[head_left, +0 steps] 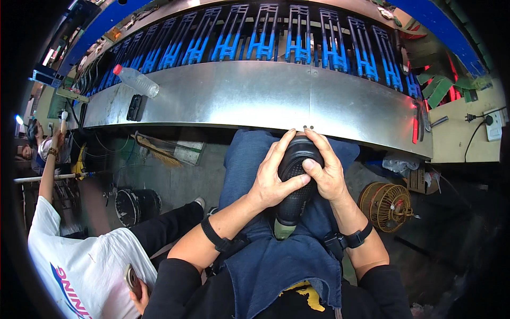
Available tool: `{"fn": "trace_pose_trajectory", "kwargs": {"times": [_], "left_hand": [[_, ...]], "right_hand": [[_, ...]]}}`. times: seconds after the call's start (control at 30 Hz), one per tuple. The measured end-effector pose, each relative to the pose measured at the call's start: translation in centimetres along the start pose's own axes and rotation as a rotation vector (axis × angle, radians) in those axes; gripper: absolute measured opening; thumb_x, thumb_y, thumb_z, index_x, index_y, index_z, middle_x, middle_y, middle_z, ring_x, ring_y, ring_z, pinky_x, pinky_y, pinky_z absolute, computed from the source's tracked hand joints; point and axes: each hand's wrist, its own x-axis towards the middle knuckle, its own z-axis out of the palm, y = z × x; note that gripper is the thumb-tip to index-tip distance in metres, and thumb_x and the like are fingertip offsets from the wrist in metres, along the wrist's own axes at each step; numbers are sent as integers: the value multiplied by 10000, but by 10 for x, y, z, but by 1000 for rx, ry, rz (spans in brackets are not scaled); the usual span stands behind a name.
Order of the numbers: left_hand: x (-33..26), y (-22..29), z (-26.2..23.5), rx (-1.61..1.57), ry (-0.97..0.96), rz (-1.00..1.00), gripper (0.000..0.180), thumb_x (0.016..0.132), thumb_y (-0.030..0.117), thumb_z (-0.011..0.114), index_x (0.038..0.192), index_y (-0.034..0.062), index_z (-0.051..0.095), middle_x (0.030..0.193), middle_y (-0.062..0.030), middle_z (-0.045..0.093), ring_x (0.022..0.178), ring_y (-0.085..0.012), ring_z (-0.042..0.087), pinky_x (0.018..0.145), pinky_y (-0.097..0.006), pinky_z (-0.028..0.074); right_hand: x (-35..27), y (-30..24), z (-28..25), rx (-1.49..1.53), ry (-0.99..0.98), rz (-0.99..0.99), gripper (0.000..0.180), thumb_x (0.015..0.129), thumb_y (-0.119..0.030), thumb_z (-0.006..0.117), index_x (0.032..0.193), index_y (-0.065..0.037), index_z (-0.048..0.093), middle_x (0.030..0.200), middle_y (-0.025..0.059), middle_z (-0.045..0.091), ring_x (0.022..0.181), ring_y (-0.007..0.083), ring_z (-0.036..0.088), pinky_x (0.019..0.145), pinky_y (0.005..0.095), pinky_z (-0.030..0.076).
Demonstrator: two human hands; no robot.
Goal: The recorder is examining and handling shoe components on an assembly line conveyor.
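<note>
Above my lap, close to the front edge of the metal bench (255, 95), I hold a black rubber shoe (299, 167) with a dimpled patch on its surface. An olive-green end (283, 229), which looks like a shoe form, sticks out of it toward me. My left hand (276, 173) wraps its left side, thumb lying across the top. On the other side, my right hand (325, 170) presses its thumb onto the upper face. The fingertips of both hands meet near the far, rounded end. The underside of the shoe is hidden.
Blue-and-black forked racks (260, 42) line the back of the bench. A clear bottle (139, 81) and a black object (135, 108) lie on it. A person in a white shirt (101, 266) is close at my left, near a black bucket (135, 207). A wicker basket (387, 207) stands right.
</note>
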Motion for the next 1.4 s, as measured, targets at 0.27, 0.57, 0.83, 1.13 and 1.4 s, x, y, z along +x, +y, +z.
{"fn": "trace_pose_trajectory", "kwargs": {"times": [0.27,0.57,0.83,1.13,1.4], "left_hand": [[-12,-15,9,-128,196,-136,889,812,268,800,1486,-43,311,1371,-210,491,1285,-293,506,1071,-401,417],[-3,27,-12,-1158,443,-561,654,975,567,484,1261,-17,548,1149,-176,659,1047,-307,663,936,-440,541],[-55,-12,13,688,-258,202,675,601,409,919,993,-22,578,1022,-196,578,973,-387,591,799,-409,522],[28,-33,22,433,-744,525,988,592,417,887,1371,-22,465,1447,-203,463,1359,-347,438,1109,-511,347],[45,-49,30,359,-590,553,881,647,391,849,1339,-20,493,1335,-204,554,1263,-356,534,1055,-485,409]], "right_hand": [[0,10,15,-208,89,21,613,935,-254,612,1439,35,416,1313,207,565,1204,324,570,1037,392,433],[-101,-26,-30,-420,-45,-1,551,1018,-322,470,1445,23,414,1453,250,436,1335,374,454,1108,412,362],[-112,-18,-99,-255,355,200,467,1047,-268,365,1021,61,695,1153,205,653,1101,300,620,986,375,454],[-124,-8,-82,-245,437,125,549,1051,-319,262,989,65,649,1177,252,642,1119,360,606,1013,442,442],[-100,9,-94,-130,481,151,571,1059,-325,234,963,54,650,1148,243,656,1114,336,601,1012,444,440]]}}
